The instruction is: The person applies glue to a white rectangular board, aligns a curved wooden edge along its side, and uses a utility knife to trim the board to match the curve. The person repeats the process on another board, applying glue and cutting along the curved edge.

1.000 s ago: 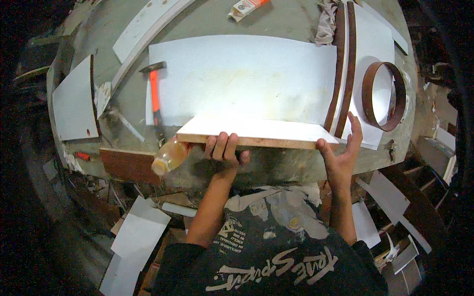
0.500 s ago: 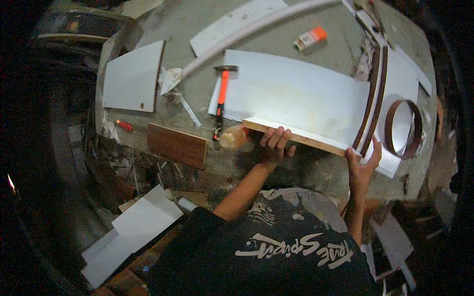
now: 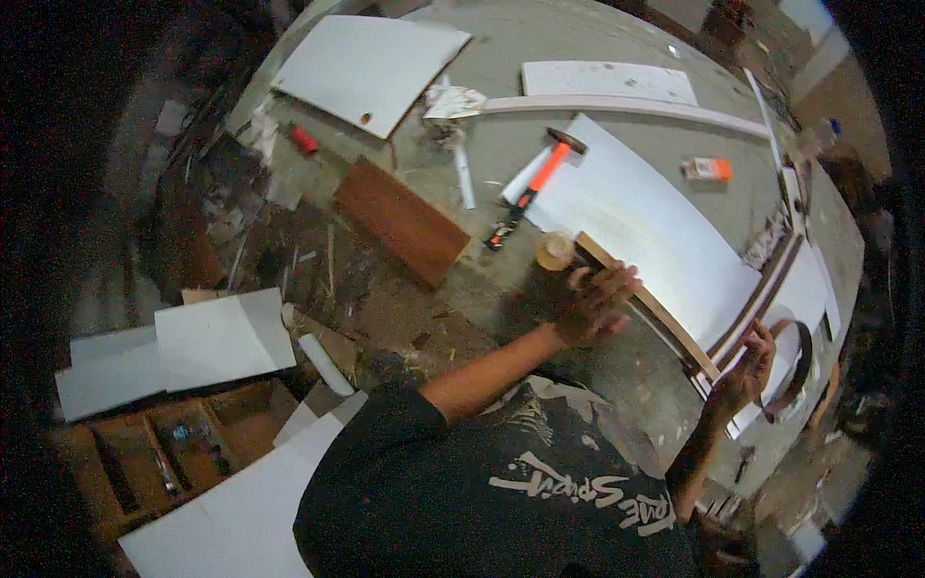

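A narrow board [image 3: 665, 320] with a bare wood edge lies aslant along the near side of a large white panel [image 3: 636, 207]. My left hand [image 3: 595, 306] is over its middle, palm down, fingers stretched out and apart. Close to the board's right end is my right hand [image 3: 744, 371], its fingers partly bent and blurred; whether they touch the board or the dark brown edging strips [image 3: 773, 279] beside it, I cannot tell. A hammer [image 3: 541, 183] with an orange and black handle rests across the panel's left corner. Next to the board's far end stands a small yellowish jar [image 3: 555, 251].
A brown board [image 3: 403, 223] lies left of the hammer, with a red object [image 3: 303, 140] and a white panel [image 3: 371, 72] beyond. An orange and white box [image 3: 708, 170] sits at the back right. A coiled brown band [image 3: 795, 371] stands past my right hand.
The view has swung, so the table appears rotated. My left hand has loosened from the board's edge and spread its fingers. My right hand's fingers are now more bent.
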The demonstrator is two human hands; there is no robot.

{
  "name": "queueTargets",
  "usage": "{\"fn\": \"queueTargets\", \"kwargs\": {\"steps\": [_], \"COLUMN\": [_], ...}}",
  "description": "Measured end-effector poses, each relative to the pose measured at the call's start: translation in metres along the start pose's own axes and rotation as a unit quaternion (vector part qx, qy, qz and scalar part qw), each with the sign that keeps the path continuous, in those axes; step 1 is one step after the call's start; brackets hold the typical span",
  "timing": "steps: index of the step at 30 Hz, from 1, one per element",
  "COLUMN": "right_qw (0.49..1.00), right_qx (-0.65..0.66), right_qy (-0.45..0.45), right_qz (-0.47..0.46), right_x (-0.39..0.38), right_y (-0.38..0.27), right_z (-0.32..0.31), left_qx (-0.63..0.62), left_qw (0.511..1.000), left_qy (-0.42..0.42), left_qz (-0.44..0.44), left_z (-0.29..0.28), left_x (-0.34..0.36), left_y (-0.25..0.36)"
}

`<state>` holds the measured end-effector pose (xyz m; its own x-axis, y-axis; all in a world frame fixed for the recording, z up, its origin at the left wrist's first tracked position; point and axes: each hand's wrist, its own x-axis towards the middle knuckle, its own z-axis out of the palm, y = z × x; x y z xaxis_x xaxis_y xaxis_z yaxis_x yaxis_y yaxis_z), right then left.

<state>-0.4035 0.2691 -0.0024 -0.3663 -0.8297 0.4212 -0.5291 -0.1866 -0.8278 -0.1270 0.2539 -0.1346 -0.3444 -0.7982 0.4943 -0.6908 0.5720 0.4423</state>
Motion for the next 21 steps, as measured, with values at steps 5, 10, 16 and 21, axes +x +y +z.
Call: {"fn": "queueTargets", "kwargs": {"steps": [5,10,16,21], "right_qw": [0.997,0.998,0.990,0.997], "right_qx": [-0.005,-0.004,0.084,0.071], "right_qy": [0.013,0.006,0.003,-0.036], "right_qz": [0.069,0.058,0.115,-0.020], "right_x": [-0.023,-0.042,-0.029,-0.009], "right_y": [-0.007,0.000,-0.003,-0.053], "right_z": [0.008,-0.016,-0.038,-0.025], "left_qx": [-0.039,-0.057,0.163,0.289], "left_qw": [0.993,0.996,0.761,0.717], "left_qy": [0.071,0.065,0.460,0.457], "left_qz": [0.089,-0.001,-0.427,-0.440], "left_z": [-0.035,-0.133,-0.291,-0.363], "left_x": [-0.020,-0.077,-0.071,-0.075], "left_y": [0.022,-0.087,-0.371,-0.505]}}
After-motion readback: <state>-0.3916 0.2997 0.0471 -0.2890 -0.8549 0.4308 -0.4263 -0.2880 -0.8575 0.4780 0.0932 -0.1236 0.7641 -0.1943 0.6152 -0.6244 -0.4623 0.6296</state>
